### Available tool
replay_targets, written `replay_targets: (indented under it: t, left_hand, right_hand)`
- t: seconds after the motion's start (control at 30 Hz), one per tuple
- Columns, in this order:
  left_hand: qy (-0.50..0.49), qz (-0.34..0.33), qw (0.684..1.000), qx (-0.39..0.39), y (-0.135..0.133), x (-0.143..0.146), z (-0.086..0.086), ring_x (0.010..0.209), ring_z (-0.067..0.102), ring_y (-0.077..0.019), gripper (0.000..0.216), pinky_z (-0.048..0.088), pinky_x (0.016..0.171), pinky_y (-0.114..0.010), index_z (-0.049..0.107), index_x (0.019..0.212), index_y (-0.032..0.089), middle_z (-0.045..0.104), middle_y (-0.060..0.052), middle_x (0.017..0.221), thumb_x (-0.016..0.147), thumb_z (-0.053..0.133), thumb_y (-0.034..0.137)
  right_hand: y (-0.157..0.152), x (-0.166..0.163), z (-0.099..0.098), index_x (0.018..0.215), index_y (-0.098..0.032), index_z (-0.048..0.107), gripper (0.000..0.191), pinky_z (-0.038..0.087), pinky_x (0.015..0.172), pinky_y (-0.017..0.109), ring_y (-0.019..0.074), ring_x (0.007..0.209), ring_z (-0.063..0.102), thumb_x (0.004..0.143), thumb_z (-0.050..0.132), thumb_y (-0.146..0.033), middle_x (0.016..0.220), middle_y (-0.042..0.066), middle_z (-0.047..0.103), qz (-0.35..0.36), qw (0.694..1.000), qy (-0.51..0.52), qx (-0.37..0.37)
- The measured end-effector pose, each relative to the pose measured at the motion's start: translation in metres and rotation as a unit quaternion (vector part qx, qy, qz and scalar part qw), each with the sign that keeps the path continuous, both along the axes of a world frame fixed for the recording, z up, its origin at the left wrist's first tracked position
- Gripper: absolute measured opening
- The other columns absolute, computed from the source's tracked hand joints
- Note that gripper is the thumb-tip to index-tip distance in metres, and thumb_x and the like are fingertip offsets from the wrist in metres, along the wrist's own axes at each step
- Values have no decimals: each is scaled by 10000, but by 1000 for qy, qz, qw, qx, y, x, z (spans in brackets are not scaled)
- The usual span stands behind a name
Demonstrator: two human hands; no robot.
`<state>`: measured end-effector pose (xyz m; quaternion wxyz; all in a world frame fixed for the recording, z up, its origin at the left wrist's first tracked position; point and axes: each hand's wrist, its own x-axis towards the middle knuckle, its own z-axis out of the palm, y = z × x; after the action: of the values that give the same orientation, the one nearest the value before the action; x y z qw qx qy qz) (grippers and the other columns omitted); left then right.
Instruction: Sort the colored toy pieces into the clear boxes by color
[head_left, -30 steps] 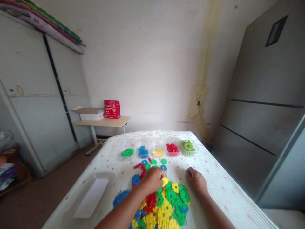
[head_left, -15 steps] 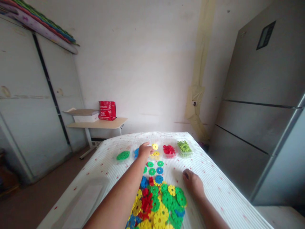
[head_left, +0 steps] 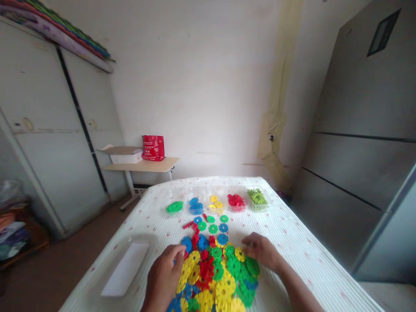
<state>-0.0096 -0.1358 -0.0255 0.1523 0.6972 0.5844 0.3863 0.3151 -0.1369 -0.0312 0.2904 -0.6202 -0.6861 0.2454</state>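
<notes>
Head view: both hands, left [head_left: 165, 269] and right [head_left: 262, 250], loosely curled, flank piled notched plastic discs [head_left: 224, 286] on the counter [head_left: 308, 264]; whether either grips one, I cannot tell.

I can read no words or numbers here. White print on the front of the red bag [head_left: 153, 148] is too small and blurred for me; well to the right of that bag, the refrigerator's [head_left: 360, 95] small badge [head_left: 347, 33] and dark panel [head_left: 384, 32] are illegible to me too.
</notes>
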Motion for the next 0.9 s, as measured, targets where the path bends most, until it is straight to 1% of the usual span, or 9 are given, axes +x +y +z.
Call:
replay_targets:
  t: [0.07, 0.17, 0.3, 0.37, 0.47, 0.53, 0.63, 0.77, 0.9]
  left_hand:
    - [27, 25, 998, 42, -6, -6, -11, 843, 668, -182, 269, 510, 741, -274, 676, 858, 254, 718, -10, 898, 808, 420, 318]
    - [41, 27, 995, 83, -4, -6, -19, 837, 672, -170, 271, 517, 746, -258, 670, 846, 258, 718, -8, 883, 816, 412, 333]
    - [49, 32, 994, 88, 3, -2, -22, 814, 678, -165, 274, 525, 728, -252, 670, 850, 255, 720, -5, 871, 820, 404, 317]
    - [52, 29, 995, 82, 3, -3, -24, 803, 680, -160, 269, 524, 716, -241, 671, 843, 258, 720, -1, 862, 817, 408, 302]
    - [54, 32, 995, 75, 3, -5, -27, 812, 678, -159, 264, 521, 722, -237, 673, 843, 258, 721, -4, 865, 813, 413, 287]
    - [51, 39, 995, 69, 4, -6, -28, 819, 678, -163, 263, 521, 729, -243, 673, 849, 255, 721, -8, 873, 813, 414, 286]
    - [47, 42, 996, 67, 5, -5, -30, 822, 677, -167, 263, 521, 732, -250, 672, 850, 251, 720, -11, 877, 813, 415, 293]
    - [45, 35, 996, 67, 6, -4, -29, 824, 676, -166, 264, 518, 737, -245, 671, 845, 253, 720, -8, 871, 814, 413, 297]
    - [46, 37, 996, 61, 4, -4, -27, 822, 675, -164, 271, 516, 738, -248, 670, 842, 251, 718, -9, 875, 821, 402, 293]
  right_hand:
    - [-2, -7, 2, 917, -187, 690, 301, 436, 699, 268, 191, 806, 591, 647, 642, -311, 912, 59, 657, 30, 999, -35, -4]
    - [-4, -14, 4, 865, -197, 689, 250, 406, 701, 252, 175, 810, 565, 623, 633, -230, 886, 46, 634, 38, 996, -84, 13]
    - [0, -13, -3, 754, -196, 619, 167, 356, 594, 220, 135, 673, 524, 587, 627, -203, 731, -11, 590, -30, 998, -53, 21]
    - [4, -9, -8, 711, -194, 559, 97, 323, 551, 228, 128, 605, 490, 617, 579, -204, 649, -25, 547, -77, 996, -41, 26]
    - [10, -2, -13, 668, -202, 483, 18, 307, 537, 242, 128, 567, 459, 656, 496, -196, 591, -30, 496, -131, 990, -16, 42]
    - [13, 2, -14, 647, -207, 458, 33, 324, 543, 243, 131, 576, 466, 651, 491, -205, 591, -27, 493, -141, 988, 12, 53]
    - [15, 4, -11, 698, -203, 491, 54, 365, 542, 239, 136, 591, 499, 661, 493, -241, 623, -16, 529, -129, 987, 64, 68]
    - [16, -7, -2, 882, -185, 550, 222, 398, 523, 243, 141, 565, 525, 706, 479, -301, 632, -12, 571, -91, 986, 119, 78]
    - [19, -29, 5, 857, -184, 575, 197, 422, 606, 252, 152, 660, 554, 734, 496, -317, 739, 11, 627, -49, 985, 133, 95]
